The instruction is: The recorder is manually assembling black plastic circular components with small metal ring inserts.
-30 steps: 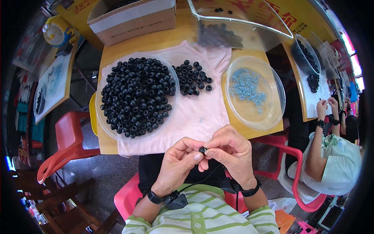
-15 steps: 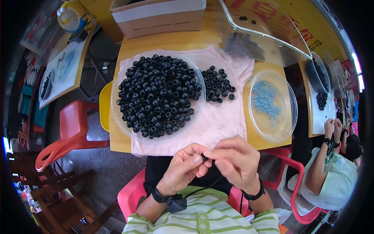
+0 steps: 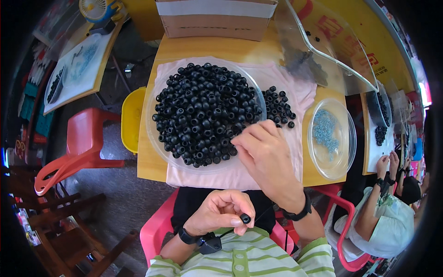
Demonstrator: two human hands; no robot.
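Observation:
In front of my body, my left hand [image 3: 216, 213] is closed, pinching a single black bead [image 3: 245, 218] between thumb and fingertips, its round hole showing. Over the near right side of a large heap of black beads [image 3: 198, 115], my right hand [image 3: 270, 159] reaches out with its fingertips pressed together and touching the beads. Whether a bead is between those fingertips is hidden. The heap lies in a round clear plastic tray [image 3: 159, 150] on a pink cloth [image 3: 184, 177]. A smaller loose group of black beads [image 3: 279, 105] rests on the cloth beside the tray.
To the right, a clear round dish [image 3: 339, 161] holds small pale-blue pieces [image 3: 325, 131]. A cardboard box [image 3: 214, 21] and a clear plastic bin [image 3: 339, 60] stand at the table's back. A co-worker [image 3: 378, 221] sits at the right; a red chair [image 3: 83, 138] is at left.
My right hand has left my left hand and moved up to the bead heap. My left hand has lowered a little, still holding its bead. The whole view has shifted slightly.

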